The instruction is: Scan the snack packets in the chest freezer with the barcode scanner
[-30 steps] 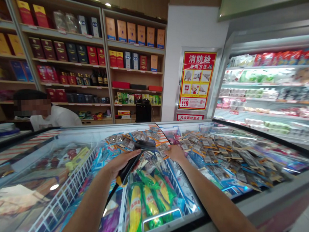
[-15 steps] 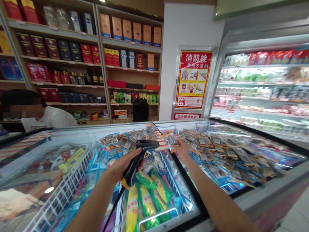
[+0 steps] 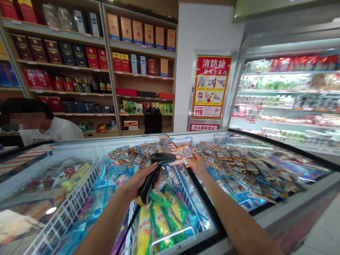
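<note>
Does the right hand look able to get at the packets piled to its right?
Probably yes: the right hand is beside the packet pile, which lies uncovered on the freezer, though that hand already holds a small packet.

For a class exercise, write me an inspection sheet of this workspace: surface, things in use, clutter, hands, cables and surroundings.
Surface: glass-topped chest, with goods visible beneath the glass.
Things in use: black scanner, its head pointing towards a small packet with orange edging.
Clutter: loose packets heaped on the right, with a smaller heap on the left; corn packs in a wire basket.
Hands: left hand grips the scanner's handle; right hand holds the packet.
Cables: one dark cable trails from the handle; its far end is out of view.
Surroundings: shelves of boxes, a red poster, lit shelves, and a person in white.
</note>
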Available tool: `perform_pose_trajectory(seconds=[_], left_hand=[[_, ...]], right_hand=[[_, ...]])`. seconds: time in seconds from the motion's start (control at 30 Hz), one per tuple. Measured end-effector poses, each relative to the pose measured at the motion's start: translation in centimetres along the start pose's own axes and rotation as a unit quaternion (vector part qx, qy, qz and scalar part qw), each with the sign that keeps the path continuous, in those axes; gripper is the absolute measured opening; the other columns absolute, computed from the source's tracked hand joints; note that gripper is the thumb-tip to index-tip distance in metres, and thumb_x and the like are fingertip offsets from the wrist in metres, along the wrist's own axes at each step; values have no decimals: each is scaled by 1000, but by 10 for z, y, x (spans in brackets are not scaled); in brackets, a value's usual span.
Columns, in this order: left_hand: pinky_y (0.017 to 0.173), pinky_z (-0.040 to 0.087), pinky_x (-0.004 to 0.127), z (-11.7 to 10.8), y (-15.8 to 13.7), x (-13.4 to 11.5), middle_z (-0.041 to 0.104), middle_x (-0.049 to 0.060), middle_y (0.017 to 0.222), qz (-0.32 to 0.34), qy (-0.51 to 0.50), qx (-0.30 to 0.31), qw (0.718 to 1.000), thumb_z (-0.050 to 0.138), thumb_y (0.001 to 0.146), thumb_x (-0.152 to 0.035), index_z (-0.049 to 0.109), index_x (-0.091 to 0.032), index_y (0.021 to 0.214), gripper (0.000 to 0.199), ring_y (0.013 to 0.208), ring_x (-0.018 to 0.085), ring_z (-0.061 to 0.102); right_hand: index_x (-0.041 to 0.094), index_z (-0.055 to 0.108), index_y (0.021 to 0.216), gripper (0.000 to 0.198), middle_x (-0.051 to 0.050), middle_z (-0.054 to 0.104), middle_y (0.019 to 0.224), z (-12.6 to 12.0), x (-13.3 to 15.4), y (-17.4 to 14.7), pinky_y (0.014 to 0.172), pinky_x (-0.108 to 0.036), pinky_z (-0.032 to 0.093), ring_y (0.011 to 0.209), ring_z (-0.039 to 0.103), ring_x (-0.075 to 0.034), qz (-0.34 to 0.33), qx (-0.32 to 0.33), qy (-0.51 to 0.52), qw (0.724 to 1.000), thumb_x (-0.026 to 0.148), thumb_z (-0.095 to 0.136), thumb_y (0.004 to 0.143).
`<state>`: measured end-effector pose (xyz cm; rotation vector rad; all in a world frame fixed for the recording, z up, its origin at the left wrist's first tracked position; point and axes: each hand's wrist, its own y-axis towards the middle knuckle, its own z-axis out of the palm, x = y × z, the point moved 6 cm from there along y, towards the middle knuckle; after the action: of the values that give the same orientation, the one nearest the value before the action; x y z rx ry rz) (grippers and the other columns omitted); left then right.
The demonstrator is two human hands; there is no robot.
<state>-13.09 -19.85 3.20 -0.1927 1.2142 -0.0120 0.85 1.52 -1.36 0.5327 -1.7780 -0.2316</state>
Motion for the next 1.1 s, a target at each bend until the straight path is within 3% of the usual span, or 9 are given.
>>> perform_pose_trajectory(seconds=[0.23, 0.47, 0.63, 0.77, 0.9, 1.0, 1.1], left_hand=[[41, 39, 18, 0, 0, 0, 58, 3, 55, -9, -19, -5, 1000, 55, 71, -41, 57, -12, 72, 29, 43, 8, 50], [41, 38, 17, 7, 2, 1, 58, 3, 56, 14, -11, -13, 1000, 56, 70, -40, 55, -12, 72, 28, 43, 8, 50], [41, 38, 17, 5, 3, 4, 58, 2, 55, -2, 2, -12, 1000, 56, 70, -42, 56, -12, 73, 30, 43, 7, 50], [40, 38, 17, -2, 0, 0, 58, 3, 53, 2, 19, -13, 1000, 56, 69, -44, 54, -13, 70, 31, 42, 8, 49], [39, 39, 17, -12, -2, -1, 58, 2, 52, -15, 20, -34, 999, 56, 70, -41, 54, -12, 72, 29, 41, 8, 50], [41, 39, 17, -21, -1, -1, 59, 3, 53, -17, 26, -57, 998, 55, 70, -41, 53, -13, 69, 28, 42, 8, 50], [40, 39, 17, -28, -1, -3, 59, 3, 54, -11, 36, -67, 997, 55, 70, -41, 53, -14, 68, 28, 42, 8, 50]], right_hand=[[12, 59, 99, 47, -6, 65, 88, 4, -3, 1, 74, -30, 43, 81, 58, -20, 9, -3, 31, 999, 32, 55, 56], [14, 60, 96, 40, -3, 65, 85, 6, 10, -5, 72, -29, 43, 78, 58, -19, -32, 16, 16, 999, 29, 54, 59], [16, 61, 95, 37, -3, 65, 82, -11, 7, -3, 70, -29, 44, 76, 59, -20, 18, -21, -79, 996, 27, 53, 61], [16, 55, 106, 39, -8, 64, 88, -46, 8, -4, 73, -32, 42, 83, 58, -22, 45, -56, -260, 963, 27, 49, 69], [19, 46, 117, 45, -13, 56, 106, -66, 7, -11, 81, -40, 36, 100, 49, -28, 41, -52, -437, 897, 34, 45, 75], [26, 39, 123, 45, -11, 40, 127, -59, 4, -16, 88, -48, 27, 115, 33, -29, 2, -34, -512, 858, 35, 40, 79], [33, 37, 123, 42, -5, 28, 136, -36, -3, -17, 91, -54, 18, 122, 23, -29, -53, 60, -534, 841, 38, 33, 82]])
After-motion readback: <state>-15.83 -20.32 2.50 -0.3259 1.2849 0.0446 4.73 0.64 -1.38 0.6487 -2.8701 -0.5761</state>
